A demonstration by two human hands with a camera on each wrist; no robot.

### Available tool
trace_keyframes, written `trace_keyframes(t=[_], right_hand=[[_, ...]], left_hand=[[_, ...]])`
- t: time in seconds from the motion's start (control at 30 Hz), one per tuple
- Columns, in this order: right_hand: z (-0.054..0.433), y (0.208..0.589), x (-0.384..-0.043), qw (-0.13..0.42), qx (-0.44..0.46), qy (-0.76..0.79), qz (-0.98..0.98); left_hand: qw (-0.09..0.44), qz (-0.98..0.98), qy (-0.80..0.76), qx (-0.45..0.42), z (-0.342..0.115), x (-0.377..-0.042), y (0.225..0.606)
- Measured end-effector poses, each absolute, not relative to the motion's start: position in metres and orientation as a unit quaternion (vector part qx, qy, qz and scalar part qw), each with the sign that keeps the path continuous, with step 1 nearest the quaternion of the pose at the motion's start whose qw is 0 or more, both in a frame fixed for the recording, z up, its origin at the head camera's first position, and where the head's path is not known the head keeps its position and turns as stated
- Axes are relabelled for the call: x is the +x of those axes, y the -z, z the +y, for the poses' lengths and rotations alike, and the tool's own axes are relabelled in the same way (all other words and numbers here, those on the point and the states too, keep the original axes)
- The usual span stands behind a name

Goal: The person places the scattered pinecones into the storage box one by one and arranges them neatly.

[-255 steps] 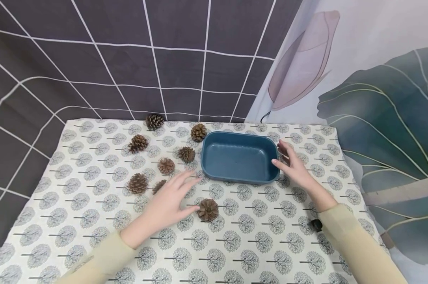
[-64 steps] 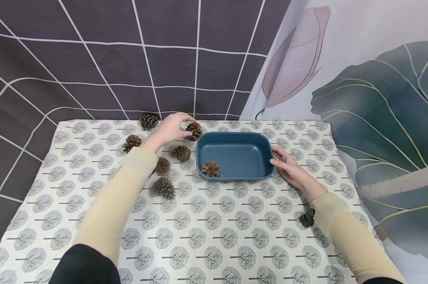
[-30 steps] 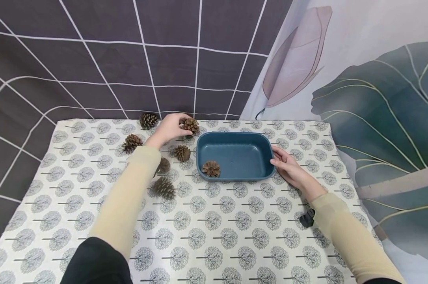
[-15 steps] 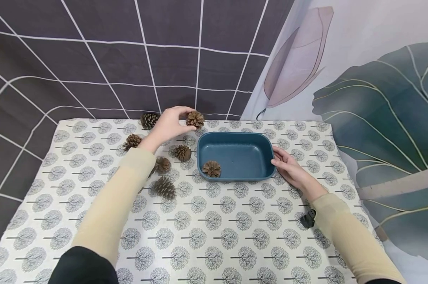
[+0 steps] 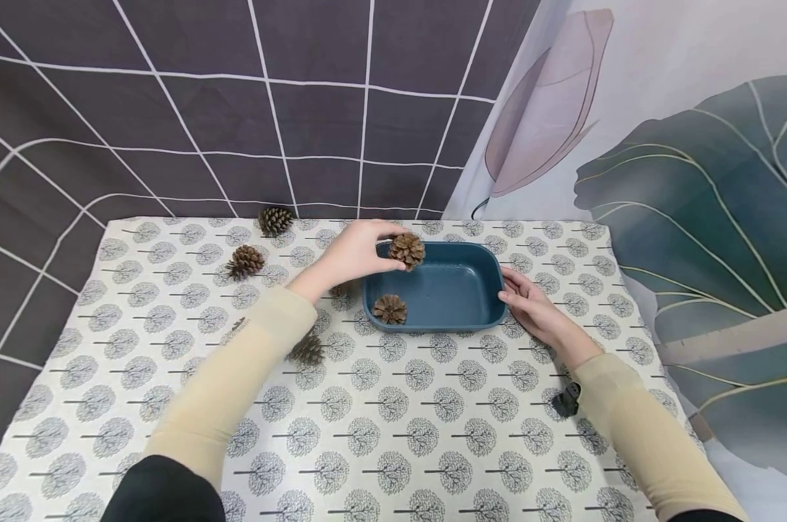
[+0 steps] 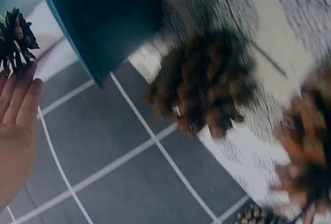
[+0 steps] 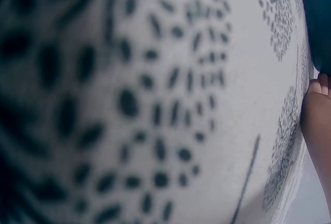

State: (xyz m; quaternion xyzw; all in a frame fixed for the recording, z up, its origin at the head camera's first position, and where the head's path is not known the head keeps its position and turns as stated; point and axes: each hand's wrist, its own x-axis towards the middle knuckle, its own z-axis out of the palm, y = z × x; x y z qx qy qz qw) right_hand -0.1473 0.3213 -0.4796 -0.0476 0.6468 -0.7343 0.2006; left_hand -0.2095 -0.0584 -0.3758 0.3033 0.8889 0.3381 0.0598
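Your left hand (image 5: 353, 254) pinches a pine cone (image 5: 407, 251); under those fingers sits the tub (image 5: 455, 293) your right hand (image 5: 535, 307) grips, a second cone (image 5: 390, 309) inside.

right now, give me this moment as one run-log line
left hand: pinches pine cone over blue tub; right hand: grips tub's right end; in tub: one cone; on tablecloth: other cones
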Motion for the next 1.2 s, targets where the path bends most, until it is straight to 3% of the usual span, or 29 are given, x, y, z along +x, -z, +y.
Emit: trace_keyframes(t=[0.47,1.2], right_hand=[[0.32,0.478,-0.147,0.201,-0.035,0.736,0.645],[0.322,0.48,-0.147,0.202,-0.042,0.725,0.658]], left_hand=[[0.132,0.888,-0.24,0.369,-0.011,-0.186,0.397],[0.198,0.868,-0.193,0.413,-0.01,-0.188,0.418]])
